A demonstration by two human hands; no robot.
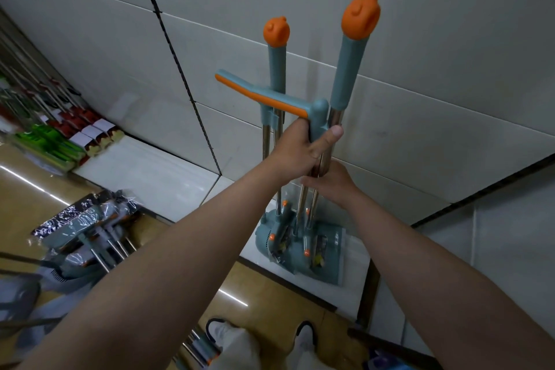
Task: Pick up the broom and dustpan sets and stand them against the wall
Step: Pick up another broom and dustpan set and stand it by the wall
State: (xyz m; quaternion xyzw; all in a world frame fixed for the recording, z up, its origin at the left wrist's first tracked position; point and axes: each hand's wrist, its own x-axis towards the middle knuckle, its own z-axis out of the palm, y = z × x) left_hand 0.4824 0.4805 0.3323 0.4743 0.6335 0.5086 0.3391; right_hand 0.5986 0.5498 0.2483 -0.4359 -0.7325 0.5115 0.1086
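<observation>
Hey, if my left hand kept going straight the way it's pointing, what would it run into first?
Your left hand grips the broom set; carried on, it would probably meet the tiled wall just behind, though depth is unclear.

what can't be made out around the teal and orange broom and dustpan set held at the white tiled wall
Head view only.
Right hand: seen from the back, its grip hidden behind the steel poles.
Second plastic-wrapped teal set on the floor: blurred, partly covered by the left forearm.
Red and green packs along the wall: blurred, labels too small.
Metal poles by the white shoes: cut off by the bottom edge.
</observation>
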